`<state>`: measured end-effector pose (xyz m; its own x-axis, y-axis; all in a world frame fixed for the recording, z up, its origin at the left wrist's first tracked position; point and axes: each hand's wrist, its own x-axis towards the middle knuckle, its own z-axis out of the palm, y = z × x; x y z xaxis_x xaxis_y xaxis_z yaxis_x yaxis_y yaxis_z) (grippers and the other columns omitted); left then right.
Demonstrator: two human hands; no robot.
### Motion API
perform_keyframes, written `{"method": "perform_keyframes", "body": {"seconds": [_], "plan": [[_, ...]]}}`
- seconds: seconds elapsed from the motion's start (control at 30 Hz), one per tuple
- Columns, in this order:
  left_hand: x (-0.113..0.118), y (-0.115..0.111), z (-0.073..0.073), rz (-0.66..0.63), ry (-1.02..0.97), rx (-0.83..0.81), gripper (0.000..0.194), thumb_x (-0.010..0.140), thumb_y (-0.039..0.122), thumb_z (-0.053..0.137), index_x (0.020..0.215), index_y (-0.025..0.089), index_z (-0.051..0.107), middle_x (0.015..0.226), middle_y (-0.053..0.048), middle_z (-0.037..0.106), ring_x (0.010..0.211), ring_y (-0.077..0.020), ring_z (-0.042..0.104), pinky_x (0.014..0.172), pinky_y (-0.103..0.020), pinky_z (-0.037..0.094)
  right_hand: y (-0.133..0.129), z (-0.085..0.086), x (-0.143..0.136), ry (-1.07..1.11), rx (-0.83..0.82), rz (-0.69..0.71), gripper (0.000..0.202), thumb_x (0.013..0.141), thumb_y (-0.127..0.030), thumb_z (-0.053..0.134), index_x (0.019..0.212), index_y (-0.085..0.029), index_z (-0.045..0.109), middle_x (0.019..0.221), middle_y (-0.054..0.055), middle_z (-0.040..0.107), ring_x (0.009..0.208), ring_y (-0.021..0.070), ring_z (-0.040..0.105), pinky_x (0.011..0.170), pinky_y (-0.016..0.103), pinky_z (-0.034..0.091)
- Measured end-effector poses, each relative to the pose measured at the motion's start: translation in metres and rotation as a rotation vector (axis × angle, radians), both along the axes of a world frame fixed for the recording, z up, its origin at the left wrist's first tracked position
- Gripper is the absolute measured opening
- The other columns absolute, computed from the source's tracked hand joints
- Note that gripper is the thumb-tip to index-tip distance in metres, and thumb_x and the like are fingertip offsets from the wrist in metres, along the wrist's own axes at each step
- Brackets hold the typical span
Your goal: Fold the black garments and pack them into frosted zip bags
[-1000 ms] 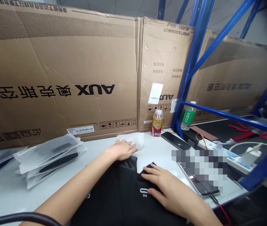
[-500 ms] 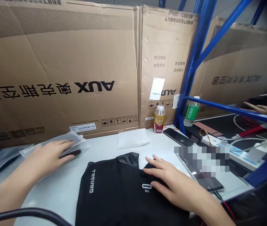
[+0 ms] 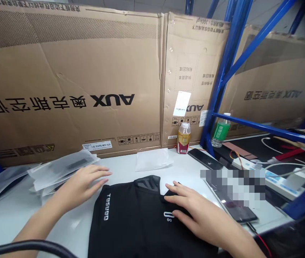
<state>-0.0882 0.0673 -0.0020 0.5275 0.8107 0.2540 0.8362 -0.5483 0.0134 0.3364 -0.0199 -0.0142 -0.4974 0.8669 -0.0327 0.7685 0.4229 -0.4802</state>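
Observation:
A black garment (image 3: pixel 131 218) with white lettering lies folded on the white table (image 3: pixel 69 233), its collar towards the far side. My right hand (image 3: pixel 195 209) rests on its right part, fingers spread and nothing gripped. Close to the garment's upper left corner is my left hand (image 3: pixel 88 182), fingers stretched out and holding nothing; whether a fingertip touches the cloth I cannot tell. Behind my left hand a stack of frosted plastic bags (image 3: pixel 61 168) lies on the table. Another clear bag (image 3: pixel 4 182) with something dark in it lies further left.
Large cardboard boxes (image 3: pixel 69 71) stand along the back. A flat white packet (image 3: pixel 152 159), a drink bottle (image 3: pixel 184 138) and a phone (image 3: pixel 204 157) are on the table. Blue rack posts (image 3: pixel 224 61) and a power strip (image 3: pixel 273 179) are at right. A black cable (image 3: pixel 29 245) crosses lower left.
My left hand has moved right, from over the plastic bags to the garment's upper left corner. My right hand stays on the garment. The view has shifted slightly.

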Motion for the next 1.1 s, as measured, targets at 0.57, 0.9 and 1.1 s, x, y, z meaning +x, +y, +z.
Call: {"method": "perform_keyframes", "body": {"seconds": [0.57, 0.9, 1.1], "plan": [[0.027, 0.0, -0.019, -0.18, 0.046, -0.053, 0.031, 0.109, 0.039, 0.052, 0.129, 0.037, 0.074, 0.136, -0.003, 0.072, 0.126, -0.0291, 0.064, 0.11, -0.045, 0.049, 0.009, -0.018, 0.0, 0.024, -0.171, 0.002, 0.057, 0.105, -0.046, 0.055, 0.161, -0.036, 0.048, 0.175, -0.002, 0.029, 0.164, 0.0299, 0.019, 0.134, 0.054, 0.018], [-0.07, 0.023, -0.016, 0.445, 0.103, 0.234, 0.047, 0.103, 0.049, 0.05, 0.139, 0.027, 0.071, 0.143, -0.016, 0.069, 0.129, -0.0494, 0.061, 0.093, -0.063, 0.052, 0.01, -0.02, 0.002, 0.06, -0.142, 0.014, 0.057, 0.104, -0.043, 0.058, 0.159, -0.034, 0.051, 0.173, -0.001, 0.033, 0.163, 0.031, 0.023, 0.134, 0.055, 0.021], [-0.084, 0.028, -0.007, 0.366, 0.089, 0.185, 0.046, 0.104, 0.044, 0.044, 0.131, 0.022, 0.075, 0.138, -0.011, 0.073, 0.127, -0.0399, 0.066, 0.102, -0.054, 0.054, 0.009, -0.015, 0.001, 0.027, -0.156, 0.009, 0.058, 0.104, -0.045, 0.057, 0.161, -0.034, 0.048, 0.174, -0.001, 0.032, 0.164, 0.0309, 0.021, 0.134, 0.054, 0.021]]}}
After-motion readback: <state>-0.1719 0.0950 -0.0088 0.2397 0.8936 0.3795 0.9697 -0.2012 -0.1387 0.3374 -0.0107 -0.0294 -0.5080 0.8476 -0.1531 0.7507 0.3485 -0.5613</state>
